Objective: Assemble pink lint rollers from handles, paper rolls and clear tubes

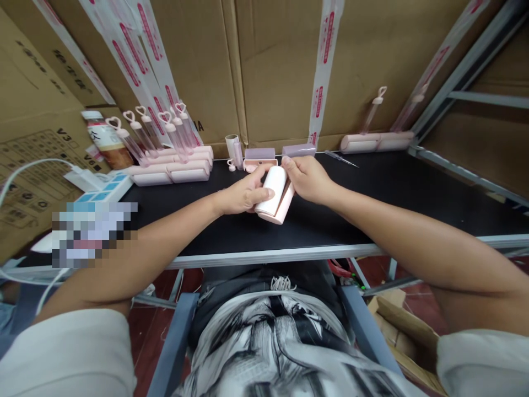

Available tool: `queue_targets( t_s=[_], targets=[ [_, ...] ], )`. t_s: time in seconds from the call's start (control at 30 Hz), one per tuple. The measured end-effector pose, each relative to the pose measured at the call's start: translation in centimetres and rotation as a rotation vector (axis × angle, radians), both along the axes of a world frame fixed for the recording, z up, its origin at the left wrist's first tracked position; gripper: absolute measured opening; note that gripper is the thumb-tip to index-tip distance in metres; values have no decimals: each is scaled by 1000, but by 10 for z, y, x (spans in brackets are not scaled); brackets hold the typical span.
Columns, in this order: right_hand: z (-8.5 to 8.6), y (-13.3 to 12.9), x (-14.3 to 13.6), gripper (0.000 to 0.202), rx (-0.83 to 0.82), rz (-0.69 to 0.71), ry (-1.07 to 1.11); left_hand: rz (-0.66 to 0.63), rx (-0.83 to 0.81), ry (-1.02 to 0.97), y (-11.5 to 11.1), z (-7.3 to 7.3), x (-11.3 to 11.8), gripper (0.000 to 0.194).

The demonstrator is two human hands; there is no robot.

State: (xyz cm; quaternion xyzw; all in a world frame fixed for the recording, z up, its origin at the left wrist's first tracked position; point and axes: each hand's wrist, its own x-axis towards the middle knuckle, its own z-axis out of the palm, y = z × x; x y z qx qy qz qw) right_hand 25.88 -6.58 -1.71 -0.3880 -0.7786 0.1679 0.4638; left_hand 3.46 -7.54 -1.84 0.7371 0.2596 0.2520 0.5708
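Above the black tabletop, my left hand is wrapped round a white cylinder, its thumb lying across the front. A pale pink curved shell sits along the cylinder's right side and under its lower end, with a narrow gap between the two. My right hand is closed on the upper end of that shell; its fingertips are partly hidden. Just beyond my hands lie an open pink case, a lilac piece and another lilac piece.
At left stand pink cases with clear tubes and heart-shaped loops, a drink bottle and a power strip. A white tube stands at the back. Rightward lie a thin pointed tool and more pink cases.
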Motion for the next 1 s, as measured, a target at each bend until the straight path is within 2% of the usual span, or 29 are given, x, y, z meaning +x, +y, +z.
queue_targets(
  t_s=[0.13, 0.27, 0.37, 0.5, 0.63, 0.77, 0.87, 1.0],
  targets=[
    [-2, 2, 0, 84, 9, 36, 60, 16, 85, -4, -1, 2, 2, 94],
    [-5, 4, 3, 79, 9, 73, 107, 23, 351, 61, 1, -1, 0, 95],
    [-5, 0, 5, 76, 101, 86, 115, 50, 543, 161, 2, -4, -4, 101],
    [-4, -5, 6, 74, 157, 112, 203, 112, 678, 193, 0, -2, -11, 99],
    [-6, -1, 7, 76, 48, 154, 330, 162, 744, 202, -3, 0, -12, 99],
    [-6, 11, 9, 81, -137, 206, 391, 224, 783, 205, -3, -1, -14, 101],
    [-6, 17, 10, 77, -244, 273, 408, 265, 759, 129, -2, -2, -14, 104],
    [-5, 20, 9, 72, -275, 295, 456, 306, 712, 47, -2, 0, -14, 105]
  ],
)
